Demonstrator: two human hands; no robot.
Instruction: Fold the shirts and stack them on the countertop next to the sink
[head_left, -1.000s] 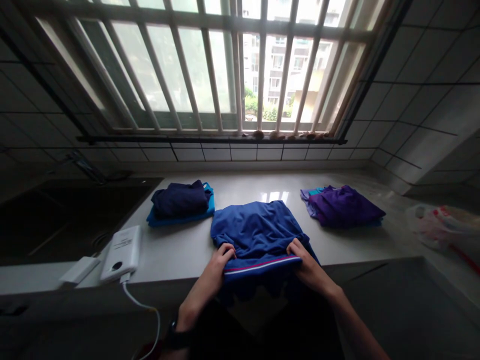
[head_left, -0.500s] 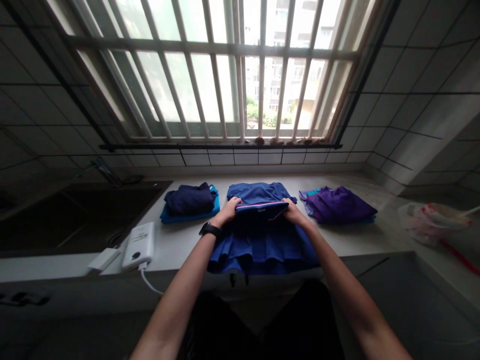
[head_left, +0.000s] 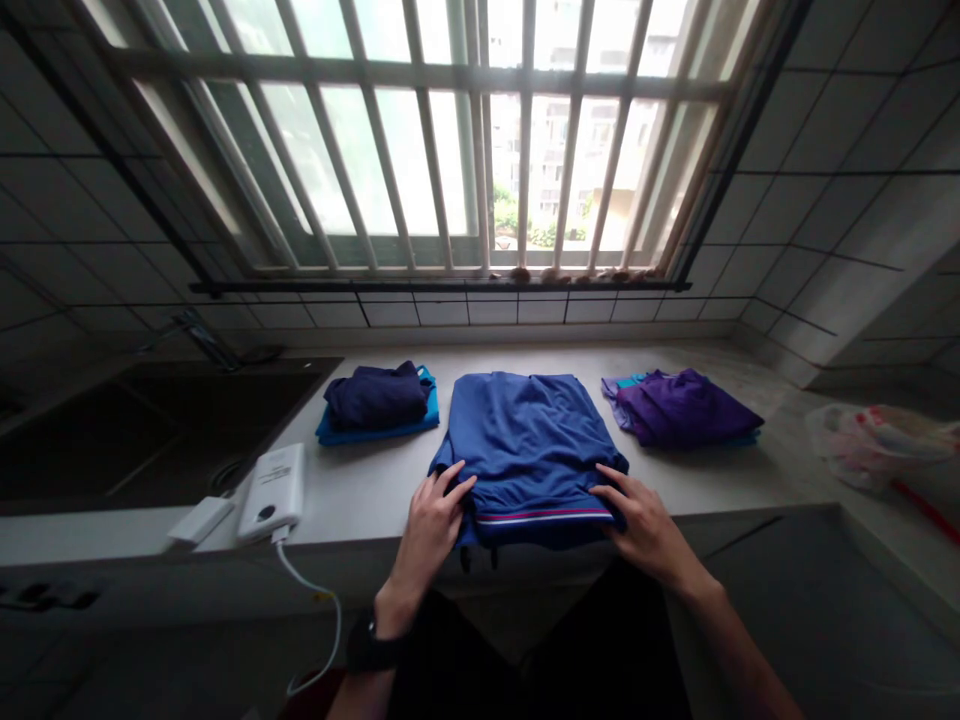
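A blue skirt (head_left: 532, 435) lies folded on the counter in front of me, some creases across its upper face. Its waistband, striped white and red, runs along the side nearest me. At the left front corner, my left hand (head_left: 433, 515) grips the cloth, fingertips on top; a dark watch is on that wrist. My right hand (head_left: 641, 520) has hold of the opposite front corner, fingers over the fabric. Both thumbs are partly hidden at the edge.
Left of the skirt sits a navy and bright-blue folded pile (head_left: 379, 400); to its right, a purple pile (head_left: 686, 408). A white power bank (head_left: 274, 490) with a cable lies near a dark sink (head_left: 307, 385). A plastic bag (head_left: 862, 440) rests far right.
The waistband has come down toward me from mid-air to the counter's front edge. The pleated part is now covered by smooth cloth. Both hands have moved nearer to me.
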